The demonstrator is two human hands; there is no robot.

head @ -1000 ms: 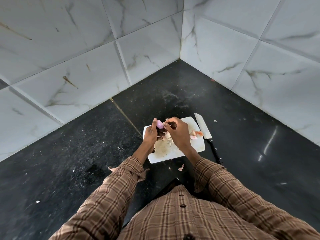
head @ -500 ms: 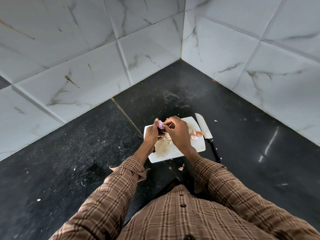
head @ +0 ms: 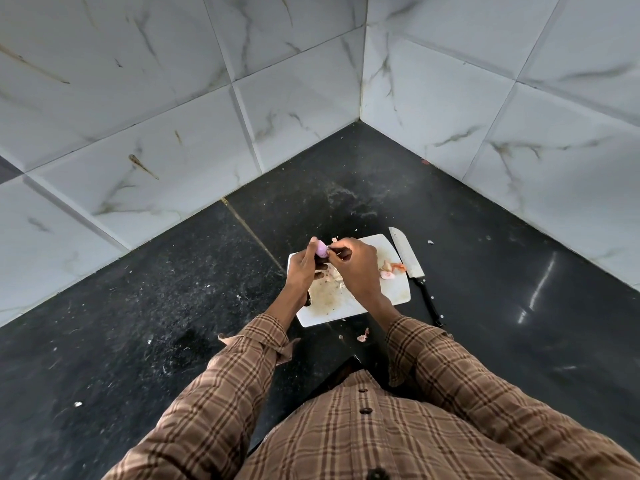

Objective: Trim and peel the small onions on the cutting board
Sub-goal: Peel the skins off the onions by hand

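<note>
Above the far left corner of the cutting board (head: 398, 292), in the head view, your left hand (head: 303, 271) holds the small onion (head: 321, 250) pinched at its fingertips, with the pale purple flesh showing towards you. Your right hand (head: 356, 268) meets it from the right, fingers curled in a pinch on a strip of skin at the onion's right end, though at this size the strip itself is hard to make out.

Handling, judged from the view:
- Treat the onion as light and firm. It will not crush under a fingertip grip.
- Expect the bared flesh to be moist and slippery. Keep the left fingertips on opposite sides of the bulb, behind the part being peeled.
- Treat the skin as thin and brittle. Take it close to the trimmed end and pull along the bulb, or it will likely tear short.

Room around the grip:
- Below the grip and towards you, the board carries peel scraps (head: 332, 276) and staining. More trimmings (head: 389, 270) lie to the right of your right hand, near the board's right edge.
- Further right, just off that edge, the knife (head: 408, 261) lies on the black counter (head: 173, 306), blade away from you and handle nearer your body. Keep your right wrist clear of it when you drop skin.
- One scrap (head: 363, 336) lies off the board's near edge.
- Beyond and to the left of the grip the counter is open as far as the tiled wall (head: 173, 133).
</note>
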